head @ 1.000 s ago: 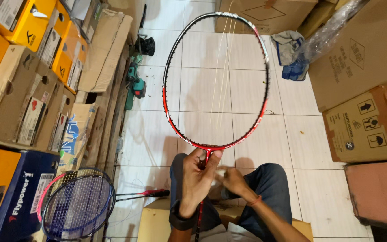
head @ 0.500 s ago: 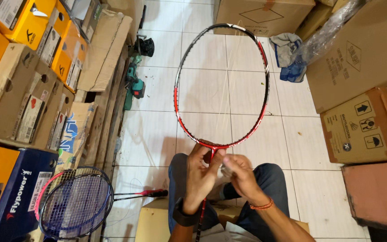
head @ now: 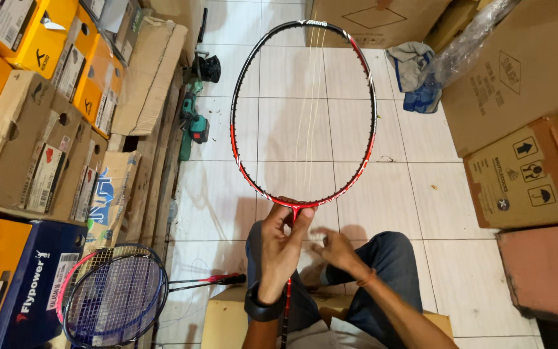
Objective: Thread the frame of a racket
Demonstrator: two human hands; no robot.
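Gripping the throat of a red and black racket, the left hand is closing its fingers and thumb around the point where the frame meets the shaft, and is holding the head upright over the white tiled floor. A few pale strings are running lengthwise down the middle of the otherwise unstrung frame. The right hand is hovering just beside the left, below the frame, with its fingers loosely spread and apart; whether it is pinching a string end cannot be told. Both hands are working above the person's lap, over dark jeans. To the left, a strung racket with a blue and pink frame is lying on the floor beside a blue box, and yellow and brown cartons are stacking up along that side. More brown cartons are standing to the right, with a grey cloth lying near them.
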